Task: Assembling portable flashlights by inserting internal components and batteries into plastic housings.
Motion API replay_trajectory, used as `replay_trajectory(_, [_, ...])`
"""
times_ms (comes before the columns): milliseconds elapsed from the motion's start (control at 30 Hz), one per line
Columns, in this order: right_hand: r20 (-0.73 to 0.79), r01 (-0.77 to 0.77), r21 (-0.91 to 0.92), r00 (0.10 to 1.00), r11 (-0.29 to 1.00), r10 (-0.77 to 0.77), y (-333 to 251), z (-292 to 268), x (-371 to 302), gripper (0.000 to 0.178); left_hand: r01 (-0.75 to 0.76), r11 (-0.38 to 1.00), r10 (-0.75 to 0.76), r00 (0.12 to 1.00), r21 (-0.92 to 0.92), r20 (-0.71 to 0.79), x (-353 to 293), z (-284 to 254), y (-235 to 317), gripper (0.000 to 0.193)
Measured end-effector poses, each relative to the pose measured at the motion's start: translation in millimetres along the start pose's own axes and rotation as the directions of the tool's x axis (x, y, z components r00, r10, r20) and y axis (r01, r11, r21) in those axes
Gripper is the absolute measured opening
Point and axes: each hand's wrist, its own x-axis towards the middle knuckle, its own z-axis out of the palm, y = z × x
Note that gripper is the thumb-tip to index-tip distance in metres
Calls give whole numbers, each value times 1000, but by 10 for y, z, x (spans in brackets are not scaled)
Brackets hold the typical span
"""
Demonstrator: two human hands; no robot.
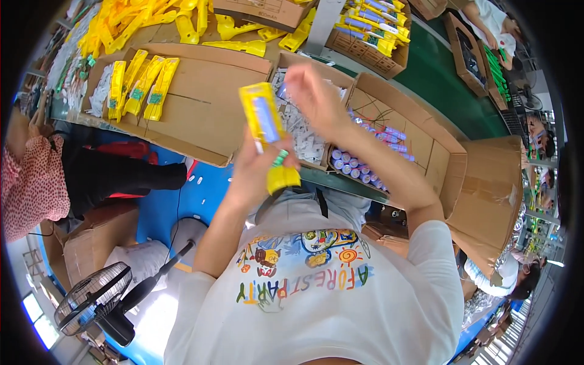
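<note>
In front of my chest my left hand (248,167) grips a yellow plastic casing (249,94), tilted with its far end to the left. A purple cylindrical battery (264,118) lies in the casing, and a small green circuit board (280,159) shows by my fingers. My right hand (316,100) is raised beside the casing's far end, over a carton of small white plastic parts (298,131). Motion smears its fingers, so whether they hold anything is hidden. To the left, several yellow casings with green boards (159,88) lie in a flat cardboard tray (201,100).
At the right, a cardboard box (426,131) holds rows of purple batteries (356,165) with wires. Loose yellow casings (131,24) are heaped at the far left. Another carton (389,64) at the back holds filled casings. A fan (97,298) stands at lower left; a person sits nearby.
</note>
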Motion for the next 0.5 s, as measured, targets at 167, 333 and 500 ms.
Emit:
replay_trajectory(167, [536, 312, -423, 843, 851, -43, 461, -126, 164, 7, -67, 974, 28, 984, -218, -175, -123, -172, 80, 38])
replay_trajectory(333, [590, 422, -514, 806, 747, -49, 400, -175, 153, 12, -70, 988, 50, 988, -135, -145, -141, -98, -25, 28])
replay_trajectory(500, [296, 121, -201, 954, 972, -58, 160, -391, -44, 13, -65, 998, 67, 990, 17, -124, -120, -25, -120, 26])
